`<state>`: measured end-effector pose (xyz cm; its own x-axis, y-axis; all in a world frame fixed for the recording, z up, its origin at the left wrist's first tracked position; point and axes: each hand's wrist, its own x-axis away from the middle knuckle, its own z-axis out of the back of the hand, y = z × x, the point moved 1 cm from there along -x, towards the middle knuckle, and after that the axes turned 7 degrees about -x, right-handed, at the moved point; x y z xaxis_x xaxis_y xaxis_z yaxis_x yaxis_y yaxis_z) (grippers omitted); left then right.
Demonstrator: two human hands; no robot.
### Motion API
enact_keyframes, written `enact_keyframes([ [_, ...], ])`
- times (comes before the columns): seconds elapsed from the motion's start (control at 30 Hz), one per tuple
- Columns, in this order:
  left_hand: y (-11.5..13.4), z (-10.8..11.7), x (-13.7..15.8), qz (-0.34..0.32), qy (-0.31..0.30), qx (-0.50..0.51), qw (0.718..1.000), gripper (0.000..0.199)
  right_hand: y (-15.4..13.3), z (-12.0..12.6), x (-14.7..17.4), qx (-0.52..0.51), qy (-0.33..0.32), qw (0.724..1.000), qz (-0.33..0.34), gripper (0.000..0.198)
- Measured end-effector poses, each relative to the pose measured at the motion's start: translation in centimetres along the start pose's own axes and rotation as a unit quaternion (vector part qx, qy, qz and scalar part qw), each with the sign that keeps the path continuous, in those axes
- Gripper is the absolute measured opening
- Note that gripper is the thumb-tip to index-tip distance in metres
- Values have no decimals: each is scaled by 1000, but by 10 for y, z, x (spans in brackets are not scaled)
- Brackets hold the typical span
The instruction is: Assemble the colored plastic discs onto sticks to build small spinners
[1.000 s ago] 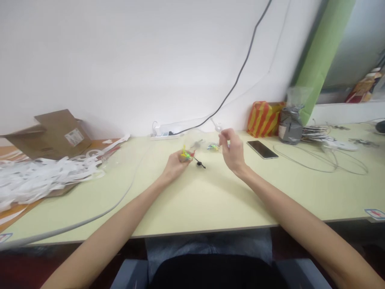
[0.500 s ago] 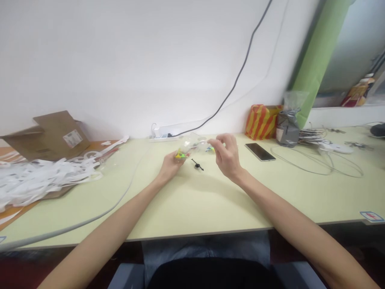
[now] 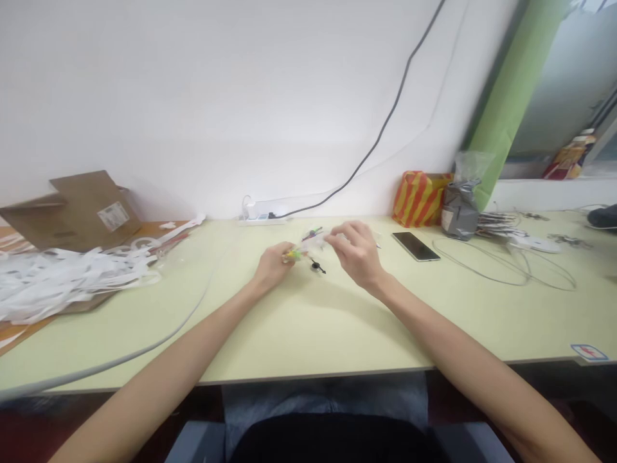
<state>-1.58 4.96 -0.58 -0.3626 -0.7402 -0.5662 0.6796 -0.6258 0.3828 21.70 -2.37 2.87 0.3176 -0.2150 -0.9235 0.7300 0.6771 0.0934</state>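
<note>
While two bare arms reach forward over a pale table (image 3: pixel 308 334), the head view, the only one, shows both hands left of a phone (image 3: pixel 416 246), the landmark here. The right hand (image 3: pixel 357 254) is near the phone; its thumb and forefinger are pinched together on what looks like clear plastic (image 3: pixel 315 243), though blur hides the exact grip. The left hand (image 3: pixel 274 263), farther left of the phone, has its fingers curled around a yellow-green piece (image 3: pixel 292 256), which is the thing being handled. Between that hand and the phone, a black piece (image 3: pixel 315 265) lies on the table. Another coloured piece (image 3: pixel 313 232), also left of the phone and slightly farther back, is too small to identify.

For good handling, a steady left grip and a light right pinch would likely suit best, since thin plastic may bend or slip; bringing the two together squarely, without squeezing, seems wise.

As for writing, a box (image 3: pixel 91 209) far left of the phone bears a white label (image 3: pixel 113 217), its print too blurred to read. A blue-edged sticker (image 3: pixel 589 352) with a red mark sits right of the phone, on the table's front edge, with no legible words. Behind the phone, a red-and-yellow striped bag (image 3: pixel 419 199) shows no readable brand.
</note>
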Motion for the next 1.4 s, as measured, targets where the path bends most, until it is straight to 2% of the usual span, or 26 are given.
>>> enact_keyframes([
  [0.1, 7, -3, 2, -11, -6, 33, 999, 15, -4, -8, 2, -23, -34, 999, 17, 25],
  [0.2, 9, -4, 4, 4, -10, 66, 998, 16, -3, -12, 5, -42, -32, 998, 22, 25],
  [0.3, 7, -3, 4, 20, -15, 103, 994, 22, 0, -10, 5, -42, -26, 999, -7, 27],
  [0.4, 3, -5, 3, 31, -23, 153, 987, 26, 2, -6, 2, -57, -63, 996, -21, 34],
  [0.5, -4, -8, 0, 130, -7, 241, 962, 36, 4, 0, -3, -81, -105, 991, -17, 47],
  [0.6, -14, -7, -1, 229, 14, 310, 923, 47, 7, 1, -2, -91, -117, 986, -80, 41],
  [0.63, -17, -6, -1, 237, 15, 321, 917, 49, 8, -1, 0, -97, -145, 979, -104, 35],
  [0.7, -20, -2, -1, 233, 9, 331, 914, 53, 8, -10, 6, -103, -246, 953, -143, 24],
  [0.77, -18, 1, -1, 224, 0, 337, 915, 58, 5, -21, 14, -101, -355, 913, -173, 23],
  [0.83, -13, 1, 0, 207, -13, 339, 918, 59, 1, -29, 20, -92, -411, 883, -206, 23],
  [0.93, -2, -1, 2, 180, -44, 352, 917, 59, -1, -34, 23, -85, -408, 874, -249, 20],
  [1.13, 4, -4, 5, 188, -118, 399, 889, 52, 0, -30, 23, -99, -392, 866, -293, 36],
  [1.2, 3, -3, 5, 189, -136, 410, 882, 50, -2, -31, 25, -91, -398, 860, -305, 30],
  [1.33, 0, -1, 4, 190, -136, 436, 869, 48, -5, -35, 26, -79, -409, 850, -321, 17],
  [1.4, -1, -1, 3, 200, -136, 451, 859, 50, -5, -35, 27, -71, -406, 852, -323, 19],
])
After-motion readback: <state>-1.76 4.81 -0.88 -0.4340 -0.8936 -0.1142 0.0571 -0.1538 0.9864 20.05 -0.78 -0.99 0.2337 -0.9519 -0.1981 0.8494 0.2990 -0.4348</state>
